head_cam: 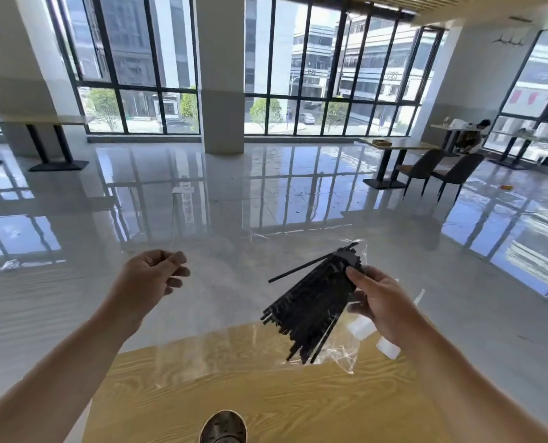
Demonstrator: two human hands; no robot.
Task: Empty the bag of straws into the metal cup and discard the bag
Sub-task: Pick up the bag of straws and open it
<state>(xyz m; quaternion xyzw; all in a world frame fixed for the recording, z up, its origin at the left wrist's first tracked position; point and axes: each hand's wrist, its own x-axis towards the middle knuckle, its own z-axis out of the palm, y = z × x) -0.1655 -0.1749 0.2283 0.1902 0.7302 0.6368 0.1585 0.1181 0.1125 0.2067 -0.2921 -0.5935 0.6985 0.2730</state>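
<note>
**Straws out of the bag, cup waiting below**

Right hand (384,306) has the bundle of black straws (314,302) pinched near its upper end, thumb on top, fingers underneath, and that grip is clenched firmly on them. The bundle hangs at a slant, lower ends fanned out and uneven, and one straw (298,268) has swung loose sideways off the top. A scrap of clear wrapper (340,356) clings around the lower tips and shows again by the thumb.

Left hand (152,278) is well apart, up in the air, fingers curled loosely with thumb and forefinger nearly together. A sheet of clear film, very likely the bag (208,282), seems to hang from it down toward the desk (202,394), but it is so transparent I cannot tell whether that pinch truly holds it.

The metal cup (223,426) sits at the near edge of the desk, only its rim in view, directly below and between the hands.

To do this well, I'd say: turn the bundle upright over the cup, tap the tips level, and gather that stray straw before lowering. Shake the clinging film clear first, or it goes in with them. Release only once the ends are inside the rim; a slanted drop could scatter straws across the desk.
</note>
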